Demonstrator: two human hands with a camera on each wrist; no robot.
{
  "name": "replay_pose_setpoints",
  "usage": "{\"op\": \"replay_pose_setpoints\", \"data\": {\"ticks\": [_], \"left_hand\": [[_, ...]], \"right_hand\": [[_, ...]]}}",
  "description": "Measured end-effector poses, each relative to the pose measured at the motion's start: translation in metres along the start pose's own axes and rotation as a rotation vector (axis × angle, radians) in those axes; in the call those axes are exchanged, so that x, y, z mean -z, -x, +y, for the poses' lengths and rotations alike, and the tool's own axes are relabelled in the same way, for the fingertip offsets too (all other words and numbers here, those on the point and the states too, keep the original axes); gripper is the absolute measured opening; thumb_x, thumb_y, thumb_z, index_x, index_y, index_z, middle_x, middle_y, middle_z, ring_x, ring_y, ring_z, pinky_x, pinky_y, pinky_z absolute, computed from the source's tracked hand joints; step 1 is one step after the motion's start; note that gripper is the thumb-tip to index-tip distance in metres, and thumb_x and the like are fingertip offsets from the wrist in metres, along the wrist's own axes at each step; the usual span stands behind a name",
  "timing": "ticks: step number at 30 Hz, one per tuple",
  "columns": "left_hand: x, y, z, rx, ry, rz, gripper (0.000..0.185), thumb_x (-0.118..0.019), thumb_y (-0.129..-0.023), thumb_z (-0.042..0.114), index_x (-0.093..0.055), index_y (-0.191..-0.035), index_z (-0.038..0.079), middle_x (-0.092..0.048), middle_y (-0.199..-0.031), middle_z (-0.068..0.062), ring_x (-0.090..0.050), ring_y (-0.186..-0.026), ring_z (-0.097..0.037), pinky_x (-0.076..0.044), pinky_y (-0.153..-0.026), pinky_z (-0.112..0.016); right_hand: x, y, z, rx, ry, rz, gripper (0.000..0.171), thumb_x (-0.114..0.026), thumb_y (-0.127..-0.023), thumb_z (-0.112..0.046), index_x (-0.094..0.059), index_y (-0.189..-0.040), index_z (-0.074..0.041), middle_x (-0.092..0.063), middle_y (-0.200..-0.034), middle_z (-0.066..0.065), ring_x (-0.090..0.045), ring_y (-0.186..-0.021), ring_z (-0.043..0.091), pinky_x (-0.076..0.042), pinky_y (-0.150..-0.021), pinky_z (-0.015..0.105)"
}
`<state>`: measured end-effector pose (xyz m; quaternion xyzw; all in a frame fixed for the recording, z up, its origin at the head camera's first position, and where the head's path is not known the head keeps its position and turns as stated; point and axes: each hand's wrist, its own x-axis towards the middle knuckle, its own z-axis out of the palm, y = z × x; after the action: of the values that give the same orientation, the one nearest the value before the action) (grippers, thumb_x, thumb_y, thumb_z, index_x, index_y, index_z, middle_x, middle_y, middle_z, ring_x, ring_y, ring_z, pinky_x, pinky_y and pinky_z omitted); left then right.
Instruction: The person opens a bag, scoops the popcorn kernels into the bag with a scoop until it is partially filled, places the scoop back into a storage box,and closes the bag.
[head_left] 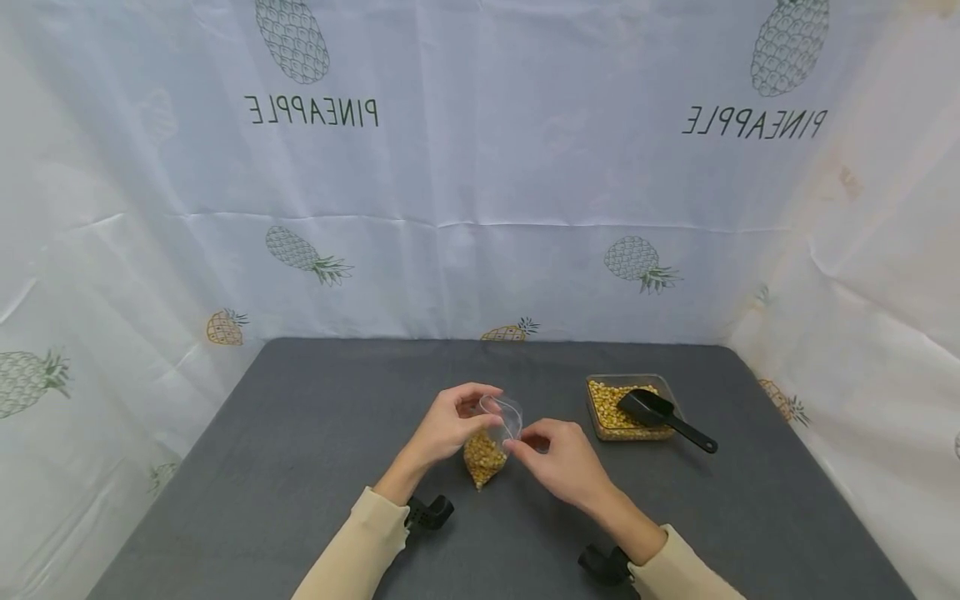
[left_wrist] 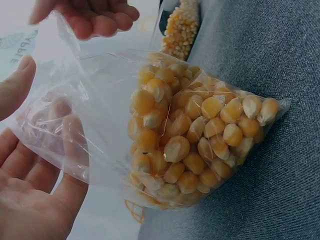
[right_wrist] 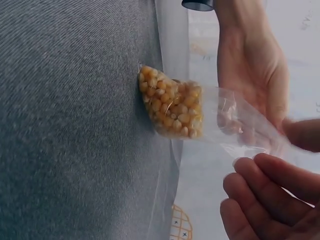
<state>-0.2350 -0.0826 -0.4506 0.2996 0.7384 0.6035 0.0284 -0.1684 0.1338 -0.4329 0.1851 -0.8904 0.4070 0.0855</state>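
Note:
A clear plastic bag (head_left: 486,458) stands with corn kernels (left_wrist: 190,135) filling its lower part, its pointed bottom corner down at the dark tabletop. Its see-through upper part is spread at the mouth. On the left side, my left hand (head_left: 450,423) holds the bag near its mouth, fingers behind the film and thumb toward the front. Opposite it, my right hand (head_left: 564,462) pinches the rim between thumb and fingertips, which the right wrist view shows close up at the film (right_wrist: 250,130).
A clear rectangular container (head_left: 633,434) of corn kernels stands at the right on the dark table (head_left: 337,433). A black scoop (head_left: 652,407) rests in it, handle jutting over the near right edge. Pineapple-print cloth (head_left: 480,167) hangs behind and at both sides.

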Motion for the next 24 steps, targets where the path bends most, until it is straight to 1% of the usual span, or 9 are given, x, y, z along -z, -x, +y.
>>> {"op": "replay_pose_setpoints", "data": {"ticks": [5, 8, 11, 14, 16, 19, 22, 24], "left_hand": [[-0.001, 0.000, 0.003, 0.006, -0.010, 0.001, 0.040, -0.076, -0.093, 0.013, -0.066, -0.130, 0.002, -0.070, -0.105, -0.009, -0.068, -0.091, -0.021, -0.056, -0.074, -0.033], [-0.001, 0.001, 0.005, 0.012, -0.018, 0.008, 0.040, -0.077, -0.092, 0.012, -0.066, -0.130, 0.002, -0.070, -0.106, -0.011, -0.068, -0.091, -0.023, -0.055, -0.073, -0.032], [-0.001, 0.003, 0.009, 0.029, -0.038, 0.015, 0.041, -0.077, -0.092, 0.013, -0.066, -0.130, 0.002, -0.070, -0.107, -0.013, -0.068, -0.091, -0.023, -0.055, -0.073, -0.031], [0.001, 0.006, 0.012, 0.044, -0.039, 0.013, 0.043, -0.077, -0.092, 0.014, -0.065, -0.131, 0.000, -0.069, -0.108, -0.015, -0.068, -0.093, -0.024, -0.056, -0.075, -0.032], [0.004, 0.008, 0.013, 0.050, -0.028, 0.008, 0.043, -0.077, -0.093, 0.014, -0.064, -0.131, -0.001, -0.069, -0.108, -0.015, -0.068, -0.093, -0.025, -0.057, -0.078, -0.035], [0.006, 0.010, 0.014, 0.054, -0.012, 0.009, 0.039, -0.076, -0.094, 0.013, -0.066, -0.129, 0.001, -0.069, -0.108, -0.014, -0.068, -0.093, -0.026, -0.058, -0.081, -0.040], [0.007, 0.011, 0.015, 0.043, -0.012, 0.012, 0.034, -0.074, -0.095, 0.013, -0.068, -0.126, 0.001, -0.070, -0.105, -0.014, -0.069, -0.091, -0.025, -0.058, -0.080, -0.044], [0.007, 0.012, 0.015, 0.036, -0.012, 0.015, 0.030, -0.073, -0.096, 0.012, -0.069, -0.123, 0.001, -0.071, -0.101, -0.014, -0.069, -0.088, -0.024, -0.058, -0.079, -0.047]], "right_hand": [[0.001, -0.002, 0.000, -0.001, -0.026, 0.025, 0.007, -0.074, -0.094, -0.015, -0.080, -0.092, -0.010, -0.071, -0.080, -0.005, -0.064, -0.071, 0.003, -0.055, -0.068, 0.027], [0.003, -0.003, 0.000, 0.012, -0.035, 0.039, 0.006, -0.074, -0.094, -0.010, -0.079, -0.093, -0.007, -0.072, -0.081, -0.003, -0.065, -0.071, 0.004, -0.054, -0.066, 0.026], [0.008, -0.004, 0.000, 0.021, -0.034, 0.054, 0.006, -0.074, -0.093, -0.009, -0.079, -0.093, -0.007, -0.073, -0.082, -0.003, -0.066, -0.072, 0.005, -0.054, -0.067, 0.027], [0.013, -0.005, 0.001, 0.019, -0.030, 0.067, 0.005, -0.074, -0.093, -0.010, -0.079, -0.093, -0.011, -0.073, -0.083, -0.002, -0.066, -0.073, 0.007, -0.055, -0.067, 0.028], [0.016, -0.006, 0.002, 0.008, -0.032, 0.074, 0.005, -0.074, -0.094, -0.010, -0.079, -0.094, -0.011, -0.073, -0.084, -0.001, -0.066, -0.074, 0.008, -0.055, -0.068, 0.028], [0.020, -0.007, 0.004, -0.019, -0.036, 0.081, 0.005, -0.074, -0.094, -0.011, -0.079, -0.095, -0.012, -0.072, -0.084, -0.004, -0.066, -0.075, 0.009, -0.054, -0.070, 0.030], [0.024, -0.008, 0.006, -0.043, -0.045, 0.083, 0.006, -0.073, -0.095, -0.012, -0.079, -0.097, -0.012, -0.072, -0.086, -0.006, -0.065, -0.077, 0.010, -0.054, -0.073, 0.033], [0.026, -0.008, 0.007, -0.051, -0.048, 0.087, 0.008, -0.072, -0.095, -0.013, -0.079, -0.098, -0.011, -0.072, -0.088, -0.003, -0.064, -0.079, 0.012, -0.053, -0.075, 0.035]]}}
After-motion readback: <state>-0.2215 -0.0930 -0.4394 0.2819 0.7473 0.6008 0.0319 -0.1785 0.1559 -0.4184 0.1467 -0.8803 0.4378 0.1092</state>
